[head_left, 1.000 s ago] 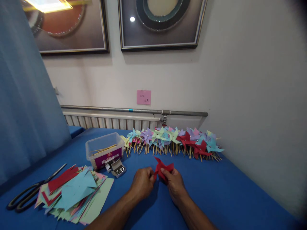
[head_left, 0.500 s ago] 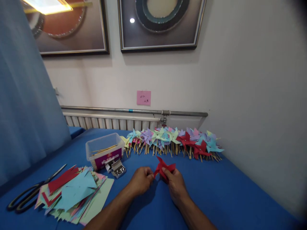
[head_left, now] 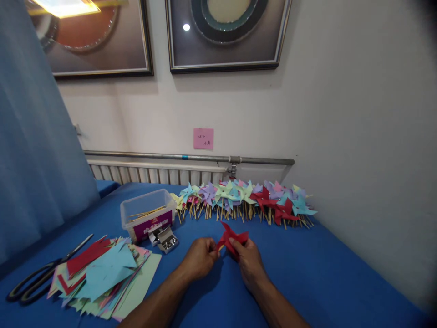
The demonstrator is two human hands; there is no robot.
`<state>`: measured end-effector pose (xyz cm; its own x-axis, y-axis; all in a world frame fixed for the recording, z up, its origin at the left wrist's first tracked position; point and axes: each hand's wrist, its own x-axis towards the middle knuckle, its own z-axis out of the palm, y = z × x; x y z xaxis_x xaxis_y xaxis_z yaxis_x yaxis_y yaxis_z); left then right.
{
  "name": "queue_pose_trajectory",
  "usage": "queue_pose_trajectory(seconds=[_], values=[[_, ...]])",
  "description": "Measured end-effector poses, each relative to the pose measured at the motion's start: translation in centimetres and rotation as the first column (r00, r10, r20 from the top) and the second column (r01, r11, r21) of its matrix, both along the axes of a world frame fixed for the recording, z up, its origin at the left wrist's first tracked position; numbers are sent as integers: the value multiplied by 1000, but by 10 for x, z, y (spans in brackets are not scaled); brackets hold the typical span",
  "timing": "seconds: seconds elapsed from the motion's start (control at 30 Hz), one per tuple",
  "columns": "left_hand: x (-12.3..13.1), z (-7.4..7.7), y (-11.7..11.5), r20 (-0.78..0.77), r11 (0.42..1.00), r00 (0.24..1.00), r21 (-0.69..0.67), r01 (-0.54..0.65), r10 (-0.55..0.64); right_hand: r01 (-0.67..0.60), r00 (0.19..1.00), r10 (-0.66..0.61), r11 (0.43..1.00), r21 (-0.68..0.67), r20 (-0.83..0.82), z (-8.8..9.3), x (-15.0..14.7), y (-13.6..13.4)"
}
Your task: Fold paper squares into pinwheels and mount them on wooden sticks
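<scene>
A red paper pinwheel [head_left: 235, 238] is held over the blue tablecloth, near the middle of the view. My right hand [head_left: 250, 264] pinches its centre between thumb and fingers. At the pinwheel's left point, my left hand [head_left: 201, 256] is closed with the fingertips together, and a small yellowish bit shows beside them. What exactly the left fingertips grip is too small to tell. Behind the hands stands a long row of finished pinwheels [head_left: 246, 193] in several colours on thin sticks.
A clear plastic box [head_left: 146, 201] holds thin sticks. Small open boxes of metal pins [head_left: 168, 241] touch its front. Cut paper sheets [head_left: 109, 271] lie in a pile at the left, beside black scissors [head_left: 44, 273]. A blue curtain [head_left: 37, 136] hangs at the left.
My left fingertips now meet the pinwheel's left point, where a yellowish bit has come into view. My right hand keeps its grip. The whole view has shifted slightly.
</scene>
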<state>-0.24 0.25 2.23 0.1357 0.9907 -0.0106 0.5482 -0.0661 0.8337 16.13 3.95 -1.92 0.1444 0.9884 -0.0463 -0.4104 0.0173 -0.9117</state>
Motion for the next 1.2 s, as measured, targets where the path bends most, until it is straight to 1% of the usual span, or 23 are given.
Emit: queue_pose_trajectory(seconds=[0.17,0.33,0.5,0.63,0.73,0.83,0.9,0.97,1.07,1.2], values=[[0,5,-3,-27,1000,1000,-8,-2,2,-3,1000,2,1000,-17,-31,3,-1,-2],[1,9,-5,-40,1000,999,2,-11,11,-3,1000,2,1000,-21,-20,0,0,-1],[2,7,-4,-16,999,1000,-32,-10,10,-11,1000,11,1000,-1,-8,-2,1,1],[1,6,-2,-23,999,1000,-37,-7,6,29,999,-29,1000,1,-31,-1,4,3],[0,8,-3,-24,999,1000,-28,-20,19,67,998,-66,997,23,-24,0,10,6],[-2,12,-5,-79,999,997,-19,-29,27,87,996,-86,996,32,-34,-1,15,8],[-4,14,-6,-134,1000,991,-12,-26,24,100,994,-100,995,15,-45,0,16,8],[-5,14,-6,-171,1000,985,-13,-10,8,101,994,-101,995,-3,-48,3,15,7],[-6,15,-6,-177,1000,984,-18,-14,11,68,996,-69,997,-23,-54,11,12,3],[-6,18,-4,-152,995,984,10,-96,96,11,997,-13,1000,-23,-78,24,9,-6]])
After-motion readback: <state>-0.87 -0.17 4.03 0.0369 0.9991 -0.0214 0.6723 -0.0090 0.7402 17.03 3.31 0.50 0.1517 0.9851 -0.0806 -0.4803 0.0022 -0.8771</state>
